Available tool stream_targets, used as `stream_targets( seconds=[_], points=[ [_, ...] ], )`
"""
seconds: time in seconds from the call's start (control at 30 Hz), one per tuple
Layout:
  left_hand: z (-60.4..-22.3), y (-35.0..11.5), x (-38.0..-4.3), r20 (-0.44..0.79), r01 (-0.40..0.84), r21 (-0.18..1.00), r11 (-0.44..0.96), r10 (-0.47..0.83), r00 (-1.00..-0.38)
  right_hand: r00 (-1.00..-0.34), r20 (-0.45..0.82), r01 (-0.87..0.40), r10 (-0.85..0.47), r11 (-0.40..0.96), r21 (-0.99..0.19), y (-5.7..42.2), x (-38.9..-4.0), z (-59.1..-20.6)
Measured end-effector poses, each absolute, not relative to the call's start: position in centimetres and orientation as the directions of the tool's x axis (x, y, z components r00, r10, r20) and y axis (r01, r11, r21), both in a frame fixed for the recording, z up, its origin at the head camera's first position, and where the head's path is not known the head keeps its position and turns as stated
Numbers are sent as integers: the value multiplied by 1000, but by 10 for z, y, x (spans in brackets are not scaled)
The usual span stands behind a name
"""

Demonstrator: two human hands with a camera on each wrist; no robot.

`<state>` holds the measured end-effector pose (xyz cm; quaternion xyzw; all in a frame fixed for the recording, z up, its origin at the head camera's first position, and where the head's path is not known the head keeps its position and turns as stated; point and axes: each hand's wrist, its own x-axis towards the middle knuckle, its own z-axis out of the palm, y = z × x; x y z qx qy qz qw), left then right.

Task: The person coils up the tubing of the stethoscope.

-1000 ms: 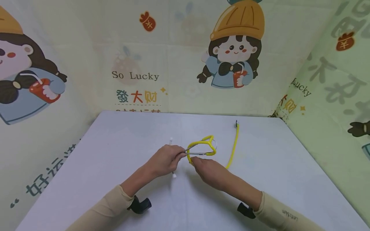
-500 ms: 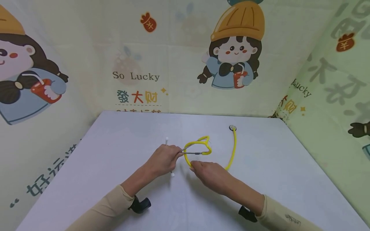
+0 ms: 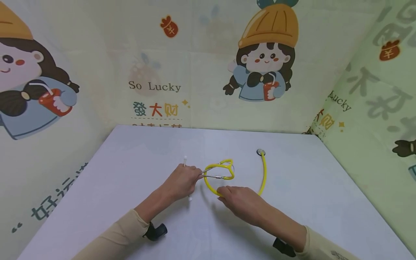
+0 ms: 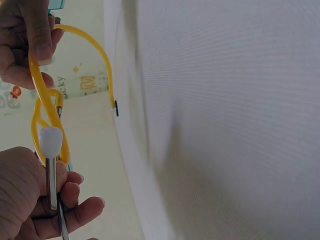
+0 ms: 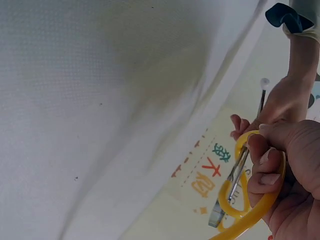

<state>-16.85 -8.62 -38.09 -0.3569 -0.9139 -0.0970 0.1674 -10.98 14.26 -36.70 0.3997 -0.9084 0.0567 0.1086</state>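
Note:
A stethoscope with yellow tubing (image 3: pixel 264 172) is held up over the white table. My left hand (image 3: pixel 182 182) grips its metal ear tubes (image 3: pixel 212 176), and the white ear tips (image 4: pixel 51 142) stick out on either side of that hand. The tubing curves back in a loop around the metal tubes. Beside it, my right hand (image 3: pixel 243 205) pinches the tubing at the bottom of this loop. From there the tubing runs to the round chest piece (image 3: pixel 261 152) at its far end, near the back right. In the right wrist view, fingers curl round the yellow tube (image 5: pixel 255 212).
The white table (image 3: pixel 136 151) has a cloth backdrop (image 3: pixel 204 72) with cartoon prints behind it and at both sides. Dark wrist-worn cameras hang under both forearms, one below the left sleeve (image 3: pixel 108 236).
Both hands have shifted slightly, the right one toward me, with the yellow loop lower and further left. The chest piece has turned its round face into view and come nearer.

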Motion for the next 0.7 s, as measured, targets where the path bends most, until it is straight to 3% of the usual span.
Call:
stream_targets(
  seconds=[0.4, 0.7],
  points=[
    [-382, -86, -167, 304, 705, 25, 708, 667, -680, -608, 325, -766, -724, 642, -2, 153, -106, -351],
    [-379, -84, -165, 252, 727, 21, 686, 701, -668, -604, 307, -776, -736, 631, -12, 158, -106, -339]
  ],
)
